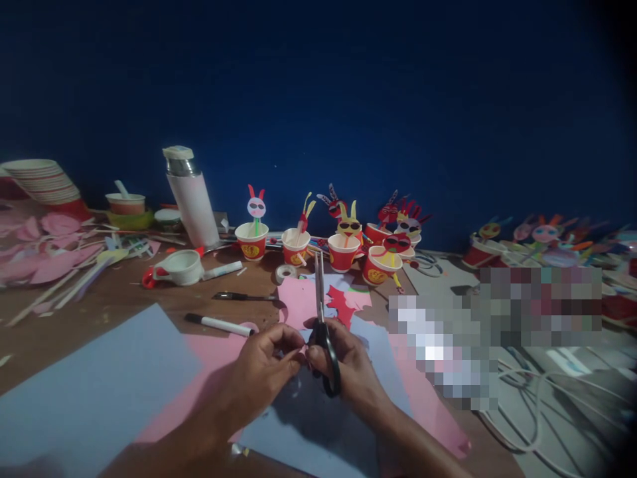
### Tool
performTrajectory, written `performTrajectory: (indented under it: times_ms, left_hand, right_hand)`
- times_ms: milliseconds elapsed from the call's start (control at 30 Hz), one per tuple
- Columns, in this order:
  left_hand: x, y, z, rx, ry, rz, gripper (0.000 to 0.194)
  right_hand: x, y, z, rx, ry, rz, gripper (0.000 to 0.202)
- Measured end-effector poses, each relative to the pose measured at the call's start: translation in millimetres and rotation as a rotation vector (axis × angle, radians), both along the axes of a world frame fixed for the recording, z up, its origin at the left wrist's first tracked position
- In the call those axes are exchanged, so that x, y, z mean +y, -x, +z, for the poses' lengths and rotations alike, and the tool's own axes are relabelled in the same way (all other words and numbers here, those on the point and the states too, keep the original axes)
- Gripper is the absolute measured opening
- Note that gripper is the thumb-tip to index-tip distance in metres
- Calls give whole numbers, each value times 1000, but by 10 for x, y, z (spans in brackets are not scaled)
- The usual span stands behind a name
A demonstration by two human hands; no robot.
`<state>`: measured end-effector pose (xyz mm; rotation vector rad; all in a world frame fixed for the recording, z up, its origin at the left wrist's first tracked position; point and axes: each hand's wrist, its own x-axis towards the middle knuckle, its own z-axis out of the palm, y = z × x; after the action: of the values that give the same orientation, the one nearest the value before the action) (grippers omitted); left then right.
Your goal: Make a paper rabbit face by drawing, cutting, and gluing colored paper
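Note:
My left hand (pixel 276 362) is closed, thumb and fingertips pinching a small pink piece (pixel 301 352) just in front of me. My right hand (pixel 343 358) holds scissors (pixel 320 292) with black handles, blades pointing up and close together. Its thumb and fingertips meet the left fingertips at the pink piece, whose shape is mostly hidden. Beneath both hands lie pink paper (pixel 219 352) and blue-grey sheets (pixel 308 431). Red paper scraps (pixel 341 307) rest just beyond the scissors.
Red-and-white cups (pixel 252 241) with paper animal faces line the back. A white bottle (pixel 192 206), a white mug (pixel 184 267), a marker (pixel 226 325), a black pen (pixel 243 297) and a tape roll (pixel 286 273) stand or lie leftward. White cables (pixel 535 425) coil at right.

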<state>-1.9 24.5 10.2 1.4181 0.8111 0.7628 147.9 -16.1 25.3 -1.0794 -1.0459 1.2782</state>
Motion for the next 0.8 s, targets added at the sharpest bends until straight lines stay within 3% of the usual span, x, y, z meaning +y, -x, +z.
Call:
performTrajectory:
  times_ms: [200, 400, 533, 800]
  left_hand:
    - [-40, -56, 181, -51, 101, 39, 17]
    - [-22, -33, 125, -45, 51, -3, 19]
    - [5, -23, 124, -41, 11, 4, 8]
    - [50, 31, 193, 2, 189, 61, 17]
  right_hand:
    - [-3, 11, -2, -6, 21, -11, 42]
    - [6, 25, -45, 42, 3, 27, 40]
    - [13, 39, -58, 77, -6, 42, 39]
    - [14, -46, -41, 16, 41, -96, 50]
